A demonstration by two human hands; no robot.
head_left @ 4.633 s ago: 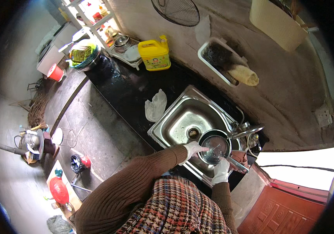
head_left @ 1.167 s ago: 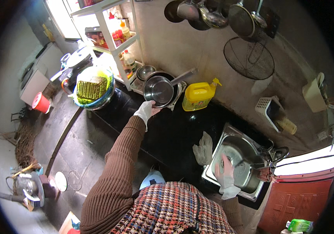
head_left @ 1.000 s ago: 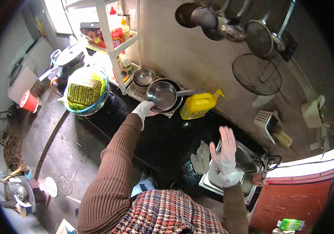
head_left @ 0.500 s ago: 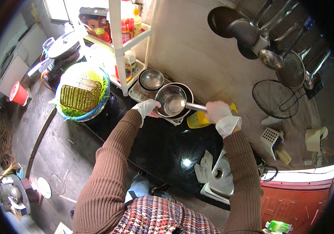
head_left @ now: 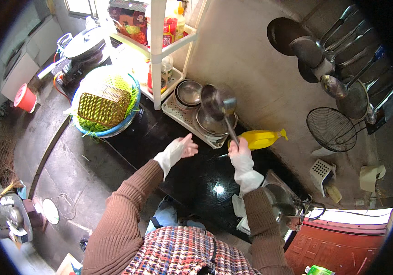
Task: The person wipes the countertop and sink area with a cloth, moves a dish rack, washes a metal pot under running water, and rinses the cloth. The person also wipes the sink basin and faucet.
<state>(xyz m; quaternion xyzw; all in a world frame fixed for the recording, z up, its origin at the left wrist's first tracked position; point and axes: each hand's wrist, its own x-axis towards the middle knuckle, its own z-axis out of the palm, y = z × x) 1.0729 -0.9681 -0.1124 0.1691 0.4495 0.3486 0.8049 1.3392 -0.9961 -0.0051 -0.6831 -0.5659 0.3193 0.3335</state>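
Observation:
My right hand [head_left: 240,149] grips the handle of a steel dipper [head_left: 214,101]. The dipper's bowl is smeared by motion and tilted above a metal bowl [head_left: 214,124]. That bowl sits on a perforated white tray [head_left: 185,119], beside some smaller nested metal bowls [head_left: 189,91]. My left hand [head_left: 186,147] is open and holds nothing, in front of the tray over the black counter. A yellow bottle [head_left: 263,139] lies on its side just right of my right hand. White cuffs cover both wrists.
On the left stands a blue-rimmed basin [head_left: 132,120] of greens with a brown basket [head_left: 104,109] on top. A white shelf rack [head_left: 157,59] rises behind. Ladles and a wire strainer [head_left: 331,129] hang on the right wall. A sink [head_left: 276,195] is partly behind my right arm.
My left hand has let go of the dipper's bowl and drawn back toward me. My right hand has moved left and nearer, tipping the dipper up. The yellow bottle now lies more in view.

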